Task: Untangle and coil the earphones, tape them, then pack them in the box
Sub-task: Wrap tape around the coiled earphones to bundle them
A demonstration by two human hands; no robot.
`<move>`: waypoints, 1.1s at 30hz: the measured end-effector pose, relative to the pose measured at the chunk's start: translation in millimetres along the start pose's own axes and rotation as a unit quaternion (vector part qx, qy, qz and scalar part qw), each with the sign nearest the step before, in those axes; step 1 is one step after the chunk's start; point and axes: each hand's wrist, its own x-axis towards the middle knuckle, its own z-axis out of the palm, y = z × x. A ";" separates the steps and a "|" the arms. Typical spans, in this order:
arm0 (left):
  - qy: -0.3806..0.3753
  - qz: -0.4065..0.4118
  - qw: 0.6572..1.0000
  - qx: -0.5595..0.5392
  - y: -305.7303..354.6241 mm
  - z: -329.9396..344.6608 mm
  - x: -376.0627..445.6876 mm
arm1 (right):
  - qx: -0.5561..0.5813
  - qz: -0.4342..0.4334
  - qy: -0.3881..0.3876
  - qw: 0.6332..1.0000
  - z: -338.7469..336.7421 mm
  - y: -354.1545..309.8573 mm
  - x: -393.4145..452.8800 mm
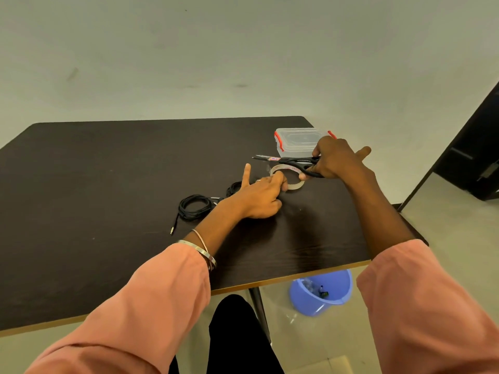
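Black earphones point(195, 206) lie coiled on the dark table point(108, 184), their plug pointing toward me; a second dark coil point(234, 187) shows behind my left wrist. My left hand point(259, 197) grips the clear tape roll point(293, 186), forefinger sticking up. My right hand point(334, 160) holds black scissors point(286, 161) by the handles, blades pointing left above the roll. A clear plastic box point(297, 143) with red clips stands closed just behind my right hand.
A blue bucket point(321, 292) with scraps in it sits on the floor under the table's front right corner. A dark door or cabinet point(472, 147) stands at the right. The table's near edge point(270, 280) runs across in front of me.
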 end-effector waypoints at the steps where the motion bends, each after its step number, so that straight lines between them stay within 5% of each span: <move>1: -0.001 0.003 1.000 0.003 0.6 -1.1 0.9 | 0.000 -0.001 0.005 1.000 0.6 -0.9 1.2; 11: -0.029 0.002 0.999 -0.026 -3.7 -7.0 4.4 | 0.014 -0.020 0.061 0.998 2.2 -23.0 9.1; 18: 0.046 0.004 0.979 -0.200 -9.8 -17.4 -4.8 | 0.115 0.106 0.050 0.986 -4.5 23.0 -23.0; 23: 0.097 -0.052 0.927 -0.359 -9.5 -14.8 -10.2 | 0.133 0.222 0.047 0.965 8.9 55.2 -54.4; 33: 0.130 -0.117 0.918 -0.355 -4.3 -10.8 -26.4 | 0.036 0.252 0.009 0.967 34.5 39.4 -83.8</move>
